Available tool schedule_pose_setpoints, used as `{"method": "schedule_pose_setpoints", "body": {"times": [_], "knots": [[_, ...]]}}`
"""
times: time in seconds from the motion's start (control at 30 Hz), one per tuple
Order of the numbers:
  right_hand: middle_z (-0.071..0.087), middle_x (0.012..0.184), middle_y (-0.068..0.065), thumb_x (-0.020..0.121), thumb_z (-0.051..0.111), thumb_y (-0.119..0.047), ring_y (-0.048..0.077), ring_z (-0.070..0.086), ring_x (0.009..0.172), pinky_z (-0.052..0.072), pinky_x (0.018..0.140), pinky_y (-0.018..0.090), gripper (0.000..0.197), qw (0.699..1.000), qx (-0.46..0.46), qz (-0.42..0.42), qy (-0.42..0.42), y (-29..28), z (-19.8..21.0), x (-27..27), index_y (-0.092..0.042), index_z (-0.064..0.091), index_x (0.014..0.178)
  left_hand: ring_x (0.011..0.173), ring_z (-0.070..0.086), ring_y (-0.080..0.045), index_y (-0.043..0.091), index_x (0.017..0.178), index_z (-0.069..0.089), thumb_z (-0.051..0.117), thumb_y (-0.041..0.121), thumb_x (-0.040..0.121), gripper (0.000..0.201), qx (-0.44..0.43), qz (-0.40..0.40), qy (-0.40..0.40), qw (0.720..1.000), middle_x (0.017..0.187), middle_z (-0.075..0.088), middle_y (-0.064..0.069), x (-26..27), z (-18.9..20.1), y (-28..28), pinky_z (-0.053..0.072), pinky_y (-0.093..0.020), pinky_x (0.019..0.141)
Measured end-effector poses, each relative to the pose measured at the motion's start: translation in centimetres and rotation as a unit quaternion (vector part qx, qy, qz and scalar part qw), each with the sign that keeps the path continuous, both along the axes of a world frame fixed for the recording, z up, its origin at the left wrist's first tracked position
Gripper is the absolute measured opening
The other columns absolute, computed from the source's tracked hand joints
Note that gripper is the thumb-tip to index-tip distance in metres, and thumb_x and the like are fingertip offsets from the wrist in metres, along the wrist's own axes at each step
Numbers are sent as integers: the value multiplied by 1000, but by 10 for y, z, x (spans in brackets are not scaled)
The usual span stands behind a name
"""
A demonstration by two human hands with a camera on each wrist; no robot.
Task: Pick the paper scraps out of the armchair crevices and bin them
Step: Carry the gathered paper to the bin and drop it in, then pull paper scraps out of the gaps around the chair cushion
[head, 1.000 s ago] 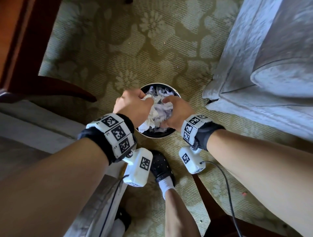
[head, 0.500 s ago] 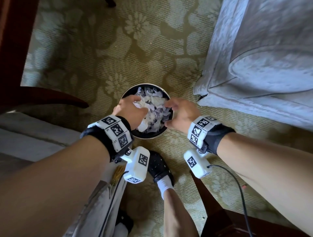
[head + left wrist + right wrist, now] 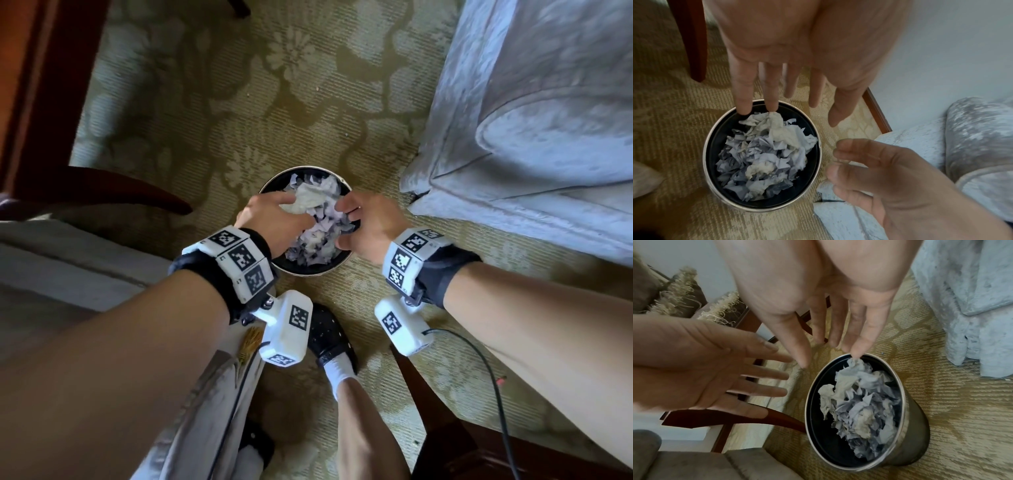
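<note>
While 1.0 s ago both hands clutched crumpled paper, the left hand [image 3: 274,219] and right hand [image 3: 363,226] are now seen released, fingers [image 3: 744,97] spread | paper scraps [image 3: 315,222] lie piled in the bin [image 3: 308,271] on the carpet [image 3: 239,113] | armchair [image 3: 534,113] beyond; load judged binned.

In the head view the left hand [image 3: 274,219] and right hand [image 3: 368,228] cover the sides of the bin [image 3: 310,270], hiding part of the scraps [image 3: 318,219]. The armchair [image 3: 534,113] runs off the frame's right edge, its crevices unseen.
</note>
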State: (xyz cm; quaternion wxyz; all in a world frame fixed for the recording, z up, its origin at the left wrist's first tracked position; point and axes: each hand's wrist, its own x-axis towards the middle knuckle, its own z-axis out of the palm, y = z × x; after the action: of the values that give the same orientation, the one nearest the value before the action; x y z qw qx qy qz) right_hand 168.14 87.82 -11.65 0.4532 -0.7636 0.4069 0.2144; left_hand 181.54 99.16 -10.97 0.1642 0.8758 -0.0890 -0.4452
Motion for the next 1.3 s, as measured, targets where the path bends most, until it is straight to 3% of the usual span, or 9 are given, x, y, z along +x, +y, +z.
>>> {"method": "schedule_pose_setpoints", "body": {"times": [0.17,0.3,0.4,0.57,0.77,0.9,1.0,1.17,1.3], "knots": [[62,108,-14,74,80,-24,7,60,97,40,75,18,41,999,-37,2,-35,15,21,27,-29,62,111,102,64,-17,34,113,69,77,42,72,42,-47,27,-15,998,111,67,5,14,40,16,54,-34,91],[65,103,-10,78,75,-28,10,62,99,47,84,21,34,992,-66,35,-104,35,60,71,-23,66,110,93,67,-10,32,106,72,77,42,73,35,-106,78,-43,990,101,71,11,41,94,43,57,-32,86],[70,105,-7,78,75,-31,9,65,97,51,88,28,30,983,-88,38,-157,58,91,114,-22,68,106,85,69,-10,31,100,73,76,38,76,25,-176,133,-67,973,95,71,12,69,146,76,60,-38,80],[69,97,-8,78,76,-28,8,66,89,52,84,27,23,965,-117,53,-230,117,139,172,-23,67,99,84,72,-18,20,99,71,71,25,86,14,-275,194,-116,934,93,72,-2,103,212,165,62,-42,68],[70,92,-10,72,73,-34,5,68,81,54,83,29,24,938,-138,130,-289,221,205,232,-24,69,93,78,72,-14,14,95,70,65,16,89,8,-313,288,-173,888,88,72,-5,127,245,306,61,-34,62],[70,91,-8,76,71,-36,4,67,79,54,77,24,26,915,-127,212,-318,306,227,256,-20,69,97,77,73,-15,15,92,70,64,13,88,7,-274,380,-211,858,85,72,-5,131,237,404,61,-32,60],[69,90,-7,77,71,-34,6,67,78,54,76,24,26,904,-113,255,-325,367,223,267,-18,69,97,71,73,-16,22,86,70,65,14,85,9,-232,427,-214,847,77,71,-2,126,211,466,62,-37,62],[68,86,-13,76,70,-35,4,66,77,55,79,33,19,894,-93,329,-291,450,186,261,-27,65,92,77,72,-20,36,76,68,61,34,72,8,-157,423,-177,874,84,73,3,109,147,528,61,-41,74],[68,86,-12,76,70,-35,10,67,77,55,79,35,18,895,-90,362,-243,480,153,242,-28,63,91,86,64,-17,33,104,69,68,28,82,22,-88,336,-118,930,99,67,11,95,96,531,50,-26,77]]}}
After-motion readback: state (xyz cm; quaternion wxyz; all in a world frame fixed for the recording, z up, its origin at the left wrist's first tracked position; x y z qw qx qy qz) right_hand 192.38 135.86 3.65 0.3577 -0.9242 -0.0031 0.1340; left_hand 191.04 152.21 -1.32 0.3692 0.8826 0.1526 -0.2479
